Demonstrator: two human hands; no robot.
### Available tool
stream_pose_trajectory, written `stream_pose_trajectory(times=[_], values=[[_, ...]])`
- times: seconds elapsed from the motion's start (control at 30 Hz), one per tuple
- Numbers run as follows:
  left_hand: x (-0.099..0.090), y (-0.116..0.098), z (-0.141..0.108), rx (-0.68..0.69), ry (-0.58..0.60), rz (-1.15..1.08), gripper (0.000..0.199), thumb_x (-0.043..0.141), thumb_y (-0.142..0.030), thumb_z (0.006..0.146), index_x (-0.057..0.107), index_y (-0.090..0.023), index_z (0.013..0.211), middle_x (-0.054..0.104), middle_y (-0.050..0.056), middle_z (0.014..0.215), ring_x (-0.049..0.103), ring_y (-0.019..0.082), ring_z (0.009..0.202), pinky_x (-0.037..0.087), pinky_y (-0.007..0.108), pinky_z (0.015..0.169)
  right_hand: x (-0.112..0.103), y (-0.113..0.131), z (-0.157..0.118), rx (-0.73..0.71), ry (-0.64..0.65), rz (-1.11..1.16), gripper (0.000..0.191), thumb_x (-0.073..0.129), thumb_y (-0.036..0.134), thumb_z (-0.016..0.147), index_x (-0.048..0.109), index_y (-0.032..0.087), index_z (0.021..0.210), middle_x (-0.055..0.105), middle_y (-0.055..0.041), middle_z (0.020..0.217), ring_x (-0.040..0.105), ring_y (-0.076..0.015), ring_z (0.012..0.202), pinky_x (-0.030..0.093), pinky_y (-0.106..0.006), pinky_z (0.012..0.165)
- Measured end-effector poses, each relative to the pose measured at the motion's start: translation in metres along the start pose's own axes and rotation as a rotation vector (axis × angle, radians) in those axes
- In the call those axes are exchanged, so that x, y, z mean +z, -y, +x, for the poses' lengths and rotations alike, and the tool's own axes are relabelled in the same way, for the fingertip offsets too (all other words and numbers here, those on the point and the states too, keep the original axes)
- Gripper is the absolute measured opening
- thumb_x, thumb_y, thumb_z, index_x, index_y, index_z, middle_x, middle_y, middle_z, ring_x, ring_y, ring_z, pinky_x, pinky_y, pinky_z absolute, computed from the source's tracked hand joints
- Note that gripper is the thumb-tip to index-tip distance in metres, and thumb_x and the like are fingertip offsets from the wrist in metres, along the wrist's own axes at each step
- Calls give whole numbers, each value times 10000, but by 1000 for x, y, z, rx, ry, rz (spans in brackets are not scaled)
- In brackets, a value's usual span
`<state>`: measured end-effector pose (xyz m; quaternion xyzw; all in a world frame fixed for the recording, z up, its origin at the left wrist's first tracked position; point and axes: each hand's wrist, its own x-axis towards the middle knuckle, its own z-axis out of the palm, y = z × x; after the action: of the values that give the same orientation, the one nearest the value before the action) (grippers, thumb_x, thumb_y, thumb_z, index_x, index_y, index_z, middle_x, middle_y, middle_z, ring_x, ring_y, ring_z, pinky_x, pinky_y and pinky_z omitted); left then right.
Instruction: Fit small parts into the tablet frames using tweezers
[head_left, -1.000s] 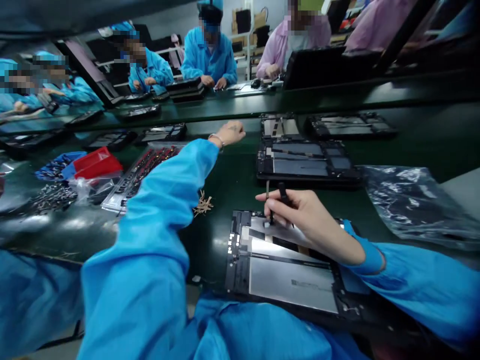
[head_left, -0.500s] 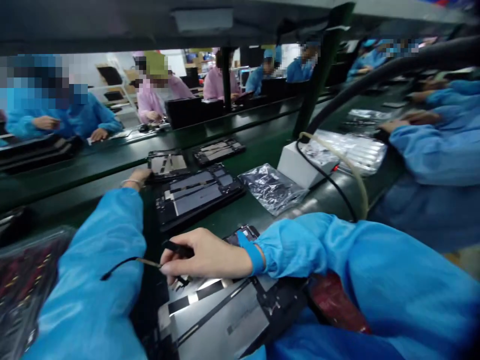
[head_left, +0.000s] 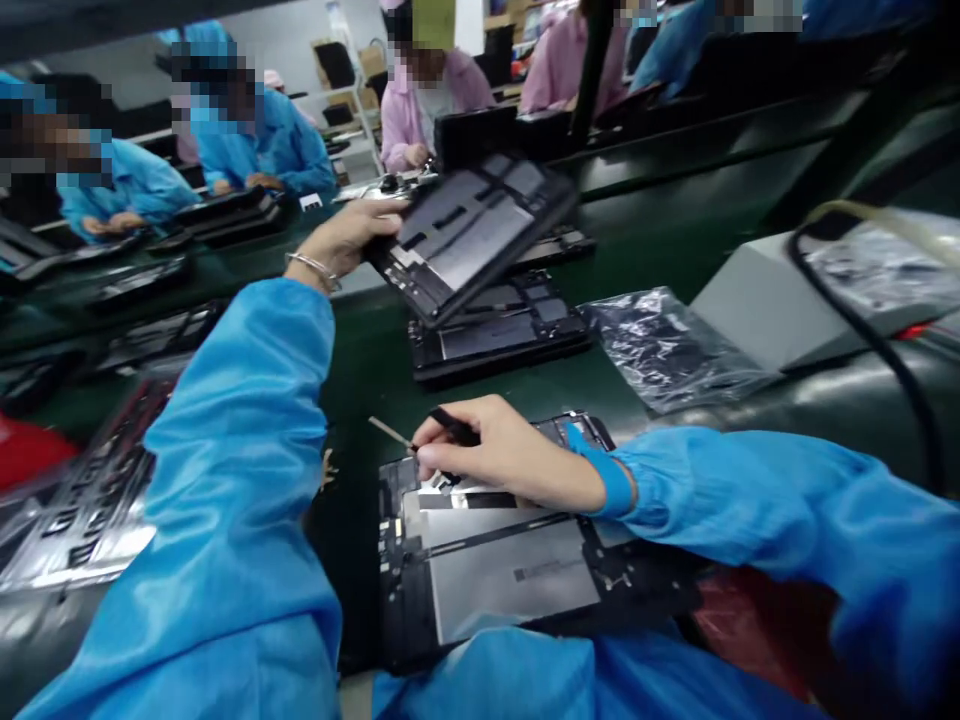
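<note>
My left hand point(head_left: 352, 235) grips the left edge of an opened tablet point(head_left: 480, 230), which is tilted and raised above another opened tablet point(head_left: 502, 325) on the bench. My right hand point(head_left: 510, 450) is closed over a third opened tablet point(head_left: 517, 575) close to my body. Between its fingers is a thin flex cable point(head_left: 394, 435), sticking out to the left. A black, slim piece point(head_left: 454, 425) also lies in that grip; its kind is unclear. A blue band point(head_left: 600, 470) circles my right wrist.
A silvery plastic bag point(head_left: 667, 345) lies right of the tablets, beside a white box point(head_left: 772, 300) with a black cable point(head_left: 870, 310). Plastic trays of parts point(head_left: 82, 530) lie at left. Co-workers in blue and pink sit across the bench.
My left hand has lifted a tablet from the bench and brought it up over another. My right hand still holds the flex cable above the near tablet. The view has turned left.
</note>
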<state>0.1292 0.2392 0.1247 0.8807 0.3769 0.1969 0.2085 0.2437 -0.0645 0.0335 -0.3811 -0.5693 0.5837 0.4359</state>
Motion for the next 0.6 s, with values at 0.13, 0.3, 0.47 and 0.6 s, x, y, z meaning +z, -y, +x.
stream_pose_trajectory(times=[0.13, 0.3, 0.47, 0.6], values=[[29, -6, -11, 67, 200, -146, 638, 651, -529, 850, 639, -195, 1394, 777, 27, 1050, 613, 183, 924, 526, 370, 873, 0, 2, -2, 21, 6, 19, 72, 717, 212, 849, 682, 155, 824, 739, -14, 759, 634, -104, 719, 462, -224, 671], [49, -5, -6, 198, 414, -173, 563, 608, -339, 853, 659, -135, 1375, 755, 82, 1196, 682, 258, 1080, 522, 362, 911, -2, 0, -1, 27, -17, 38, 143, 749, 283, 836, 690, 153, 851, 741, -28, 752, 578, -99, 624, 403, -224, 534], [13, -9, -26, 275, -50, 54, 451, 550, -398, 994, 627, -64, 1287, 714, 103, 1213, 610, 173, 1075, 503, 320, 964, -6, -1, 2, 80, -160, 78, 209, 792, 336, 800, 695, 151, 815, 731, -35, 742, 458, -70, 550, 364, -227, 505], [0, -62, -135, 439, -675, 180, 372, 353, -410, 1098, 610, -141, 1095, 604, -7, 943, 588, 72, 779, 516, 292, 784, -11, -3, 7, 80, -246, 66, 167, 797, 295, 788, 721, 148, 808, 725, -42, 751, 482, -78, 560, 380, -237, 515]])
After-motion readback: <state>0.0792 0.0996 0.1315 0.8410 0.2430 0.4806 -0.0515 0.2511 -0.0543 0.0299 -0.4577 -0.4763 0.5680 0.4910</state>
